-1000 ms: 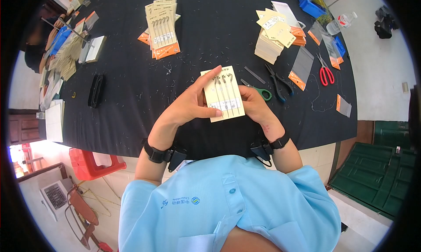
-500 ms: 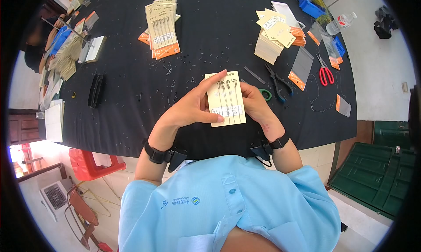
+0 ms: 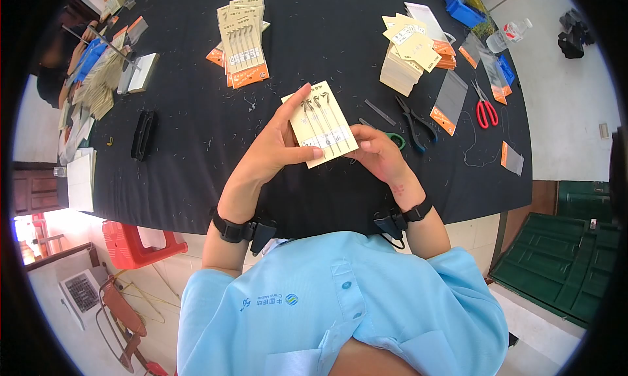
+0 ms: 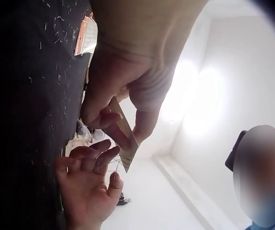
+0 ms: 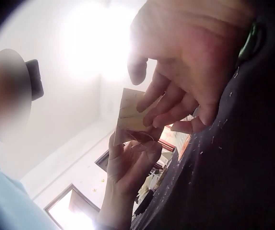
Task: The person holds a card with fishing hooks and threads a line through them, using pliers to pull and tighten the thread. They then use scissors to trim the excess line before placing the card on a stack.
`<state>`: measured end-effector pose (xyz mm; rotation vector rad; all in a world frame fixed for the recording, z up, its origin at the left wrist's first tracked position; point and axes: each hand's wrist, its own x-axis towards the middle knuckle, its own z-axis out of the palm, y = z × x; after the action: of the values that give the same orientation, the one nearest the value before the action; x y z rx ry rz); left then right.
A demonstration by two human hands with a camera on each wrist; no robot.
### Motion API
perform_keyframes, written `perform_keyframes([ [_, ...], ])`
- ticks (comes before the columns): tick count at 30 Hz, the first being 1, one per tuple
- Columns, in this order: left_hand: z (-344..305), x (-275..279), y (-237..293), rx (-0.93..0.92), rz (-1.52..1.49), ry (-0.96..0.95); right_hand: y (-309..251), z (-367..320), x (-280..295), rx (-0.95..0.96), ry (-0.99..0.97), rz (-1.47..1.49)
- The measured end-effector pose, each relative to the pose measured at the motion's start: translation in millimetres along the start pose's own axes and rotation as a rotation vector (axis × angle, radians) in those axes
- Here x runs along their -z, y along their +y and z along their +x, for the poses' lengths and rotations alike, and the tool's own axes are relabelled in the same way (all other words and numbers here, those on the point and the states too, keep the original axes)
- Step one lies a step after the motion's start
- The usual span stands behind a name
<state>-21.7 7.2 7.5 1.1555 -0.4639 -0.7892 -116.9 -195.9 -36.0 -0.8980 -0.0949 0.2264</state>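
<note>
My left hand (image 3: 265,147) holds a cream card (image 3: 313,133) in the head view, its thumb on the lower front and a finger along the top left edge. Several dark hooks with long thin shanks lie side by side on the card, across a white printed label. At the card's lower right edge is my right hand (image 3: 384,159), its fingers loosely bent and its thumb apart from the card. In the right wrist view the fingertips of that hand reach the card (image 5: 130,108). Fine thin strands show near the fingers in the left wrist view.
A stack of hook cards (image 3: 242,46) lies at the back left, blank cards (image 3: 400,68) at the back right. Green-handled scissors (image 3: 396,140), pliers (image 3: 413,121), red-handled scissors (image 3: 485,111) and plastic sleeves (image 3: 450,98) lie rightward. A black case (image 3: 144,135) lies left. Small clippings dot the cloth.
The card first came slightly toward the body, then moved up and left with the left hand and tilted. The right hand has loosened from its right edge, its thumb now showing.
</note>
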Motion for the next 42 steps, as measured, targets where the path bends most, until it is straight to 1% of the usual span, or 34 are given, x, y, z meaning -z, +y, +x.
perform_keyframes([
  [1,0,0,0,0.005,-0.019,0.008,0,0,0,0.006,-0.041,0.010],
  [2,0,0,0,0.006,-0.019,0.008,0,-1,0,0.007,-0.041,0.010],
  [4,1,0,-2,0.000,-0.023,0.010,1,-3,-1,-0.013,0.008,-0.158],
  [5,0,0,-1,0.000,-0.022,0.010,2,-3,0,-0.013,0.008,-0.158],
  [7,0,0,-1,0.013,-0.025,-0.003,4,-2,1,0.006,0.118,-0.236],
  [11,0,-1,-1,0.005,-0.032,-0.015,4,-1,1,0.039,0.092,-0.239],
  [14,-1,-3,0,0.043,-0.048,-0.030,4,-1,2,0.052,0.103,-0.261],
  [19,-2,-6,1,0.073,-0.033,-0.088,1,0,-2,-0.008,0.142,-0.361],
  [23,-2,-5,0,0.089,0.023,-0.122,0,2,-3,-0.025,0.169,-0.367],
  [26,-2,-5,-3,0.080,0.077,-0.154,2,4,-1,0.000,0.217,-0.381],
  [28,-3,-6,-5,0.074,0.142,-0.184,-4,7,-8,0.058,0.397,-0.217],
  [31,-3,-8,-9,0.076,0.231,-0.205,-11,10,-9,0.115,0.438,-0.250],
  [32,-3,-9,-9,0.076,0.230,-0.207,-14,10,-12,0.106,0.466,-0.271],
  [34,-3,-11,-8,0.115,0.249,-0.223,-16,11,-15,0.097,0.474,-0.295],
  [37,-3,-11,-12,0.062,0.276,-0.227,-16,15,-18,0.083,0.483,-0.333],
  [39,-3,-10,-12,0.071,0.296,-0.226,-15,17,-21,0.079,0.487,-0.348],
  [41,-3,-11,-12,0.080,0.316,-0.226,-14,17,-23,0.094,0.444,-0.454],
  [42,-3,-11,-11,0.088,0.327,-0.227,-14,18,-25,0.095,0.444,-0.454],
])
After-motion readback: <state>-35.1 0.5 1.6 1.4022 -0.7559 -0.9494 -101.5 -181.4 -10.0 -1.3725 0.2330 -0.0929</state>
